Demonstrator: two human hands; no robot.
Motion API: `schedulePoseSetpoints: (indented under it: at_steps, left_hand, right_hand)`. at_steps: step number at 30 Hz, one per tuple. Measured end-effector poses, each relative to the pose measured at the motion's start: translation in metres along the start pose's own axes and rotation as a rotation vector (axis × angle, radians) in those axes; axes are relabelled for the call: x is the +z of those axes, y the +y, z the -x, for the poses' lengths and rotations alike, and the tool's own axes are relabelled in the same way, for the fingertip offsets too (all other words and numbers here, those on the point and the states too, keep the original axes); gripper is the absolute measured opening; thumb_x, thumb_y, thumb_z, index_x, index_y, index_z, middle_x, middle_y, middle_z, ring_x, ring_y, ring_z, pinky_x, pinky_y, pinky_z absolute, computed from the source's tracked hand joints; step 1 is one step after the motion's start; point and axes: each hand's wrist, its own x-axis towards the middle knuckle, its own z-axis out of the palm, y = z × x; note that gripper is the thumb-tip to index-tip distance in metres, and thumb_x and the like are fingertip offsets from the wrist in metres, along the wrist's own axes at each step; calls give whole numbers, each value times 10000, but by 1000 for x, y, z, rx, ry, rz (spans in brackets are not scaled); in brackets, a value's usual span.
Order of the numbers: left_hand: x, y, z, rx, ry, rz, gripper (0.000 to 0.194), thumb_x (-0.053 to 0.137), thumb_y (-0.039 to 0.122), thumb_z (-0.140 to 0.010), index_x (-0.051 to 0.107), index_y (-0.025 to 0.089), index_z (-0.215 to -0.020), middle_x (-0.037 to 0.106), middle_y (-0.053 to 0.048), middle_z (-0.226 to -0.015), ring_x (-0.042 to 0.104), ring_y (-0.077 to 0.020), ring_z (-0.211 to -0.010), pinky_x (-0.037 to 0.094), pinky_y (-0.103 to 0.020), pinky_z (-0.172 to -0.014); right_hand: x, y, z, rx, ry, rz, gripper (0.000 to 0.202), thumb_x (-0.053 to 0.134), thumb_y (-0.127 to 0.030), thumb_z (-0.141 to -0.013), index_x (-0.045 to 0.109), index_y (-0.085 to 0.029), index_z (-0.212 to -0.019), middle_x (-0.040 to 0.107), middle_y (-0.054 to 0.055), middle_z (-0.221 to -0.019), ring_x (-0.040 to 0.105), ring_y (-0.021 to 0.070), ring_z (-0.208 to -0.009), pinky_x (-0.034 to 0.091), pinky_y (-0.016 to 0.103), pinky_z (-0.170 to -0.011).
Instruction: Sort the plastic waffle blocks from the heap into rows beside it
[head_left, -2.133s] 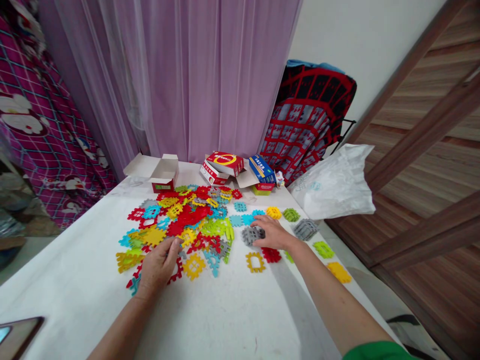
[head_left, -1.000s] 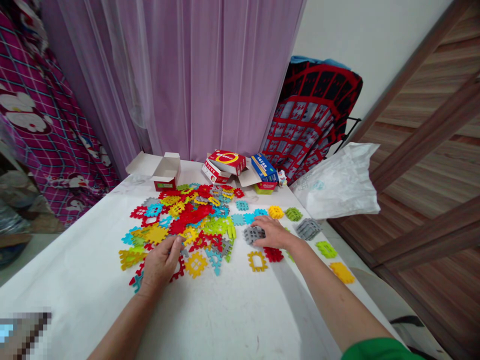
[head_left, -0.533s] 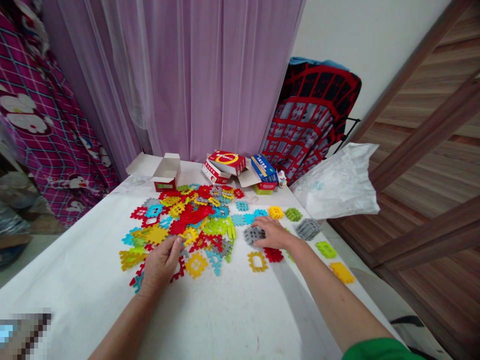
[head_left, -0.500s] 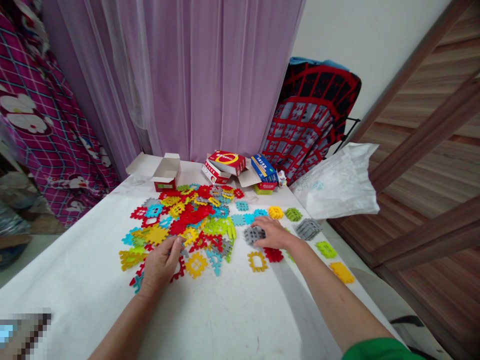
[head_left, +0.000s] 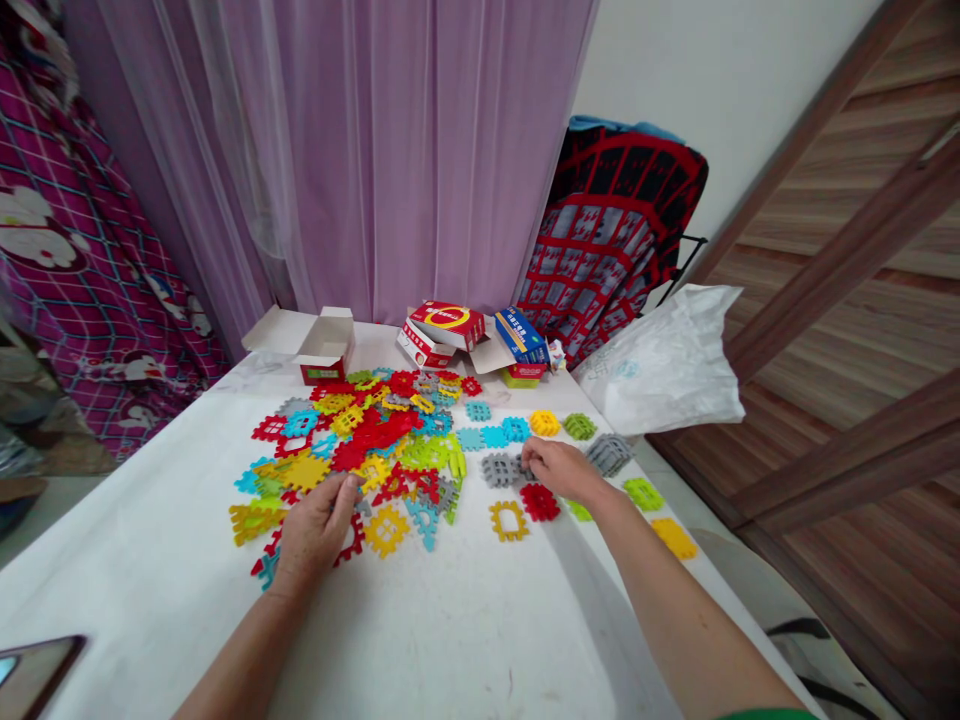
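Note:
My right hand (head_left: 561, 467) has its fingers curled down on a grey toothed building piece (head_left: 528, 474), partly hidden beneath them. Just left of it sits a grey stack of toothed pieces (head_left: 497, 470); a red stack (head_left: 539, 502) and a yellow frame piece (head_left: 509, 521) lie nearer to me. My left hand (head_left: 311, 530) rests at the near left side of the mixed pile of plastic pieces (head_left: 379, 440). Its thumb is pressed against the fingers, and whatever may be between them is hidden. A yellow window-shaped piece (head_left: 387, 531) lies to its right.
Blue (head_left: 516, 429), yellow (head_left: 544, 423) and green (head_left: 579, 426) stacks stand farther right, with a grey stack (head_left: 610, 455) near the edge. An open box (head_left: 327, 345), red boxes (head_left: 450, 325) and a blue box (head_left: 521, 335) line the back. A white bag (head_left: 660, 360) hangs right.
My right hand has shifted off the grey stack to the right, uncovering it, with its fingers now closer together. The view has turned slightly right. My left hand stays by the pile.

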Motion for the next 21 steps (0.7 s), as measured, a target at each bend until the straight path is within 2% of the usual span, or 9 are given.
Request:
schedulePoseSetpoints:
  at_steps: [9,21]
  left_hand:
    - [0,-1,-1,-14,-7,5,443,398,584,-861,681,246,-823,747,-8,-742,694,-192,-669,514,-256,-602]
    - [-1,3,-1,8,3,-15,425,404,559,-864,686,244,-823,744,-1,-724,686,-183,-647,506,-250,-605]
  right_hand:
    - [9,-5,-2,-21,-13,-16,236,448,-129,-857,635,-243,-946,724,-3,-934,638,164,-875,370,247,-712]
    - [9,-8,-1,-7,-20,20,252,441,-144,-869,645,-248,-973,729,-1,-942,639,169,-880,364,253,-707]
